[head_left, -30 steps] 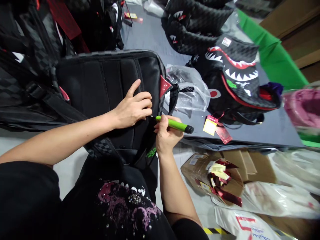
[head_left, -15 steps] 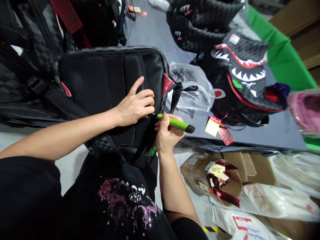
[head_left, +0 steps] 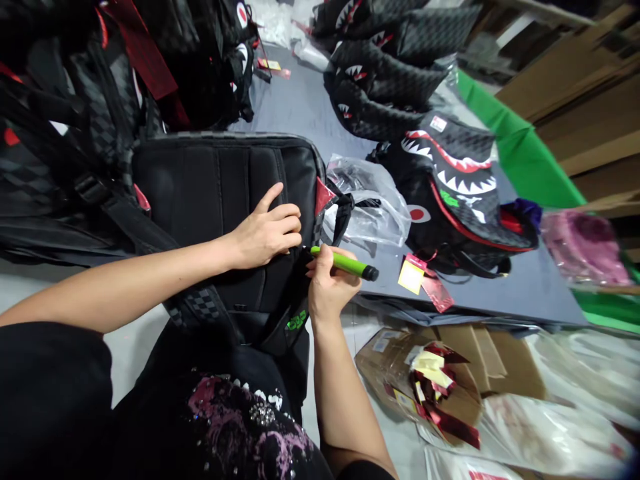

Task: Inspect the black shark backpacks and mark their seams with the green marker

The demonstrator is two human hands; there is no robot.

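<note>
A black backpack (head_left: 215,180) lies with its padded back panel up at the table's near edge. My left hand (head_left: 267,230) rests on the panel near its right side, fingers curled and pressed against the fabric. My right hand (head_left: 327,287) grips a green pen-like tool (head_left: 345,263) with a black end, its tip touching the backpack's edge right beside my left fingers. A red triangular corner patch (head_left: 323,193) sits just above both hands.
More black shark-mouth backpacks (head_left: 450,173) lie on the grey table (head_left: 300,100), others piled at left (head_left: 75,100). A clear plastic bag (head_left: 370,200) and a red and yellow tag (head_left: 415,275) lie beside them. Below the table stands a carton of red tags (head_left: 435,380).
The view has shifted, so everything sits a little lower in the frame. Both hands keep the same grip and place on the backpack's edge.
</note>
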